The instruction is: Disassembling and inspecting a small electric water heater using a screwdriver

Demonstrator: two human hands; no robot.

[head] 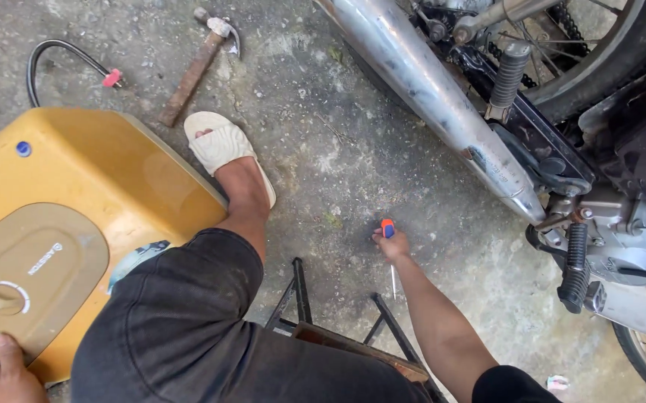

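1. Left hand [1, 371], 7 o'clock, frame bottom: thumb pressed on the lower edge of the water heater [77, 194]; fingers curl under, out of view. Holds casing steady on the floor.
2. Water heater, 9 o'clock: yellow rounded casing, lying face up. Tan oval front panel w/ round dial near the left hand; small blue round dot at upper-left corner; torn blue-white sticker on its right flank beside the knee.
3. Metal stool frame [338, 328], 6 o'clock: dark bars, under the person's legs.
4. Right hand [392, 242], centre: fingers closed round the screwdriver [390, 250]. Orange-blue handle tip shows at the 12 o'clock side of the fist; thin shaft runs out toward 6 o'clock, back along the forearm. Long axis approx. 12–6. Tool already in the right hand; left is well apart, busy w/ heater.
5. Concrete floor [323, 149]: grey, stained.
6. Foot in pale sandal [222, 145], 11 o'clock, touching heater's edge.
7. Hammer [200, 63], 11–12 o'clock, far: rusty handle, head pointing to 1 o'clock.
8. Black hose [54, 56] w/ pink end, 10 o'clock, far.
9. Motorcycle [562, 127], 1–3 o'clock: chrome exhaust pipe [427, 89] slanting, footpegs, rear wheel.
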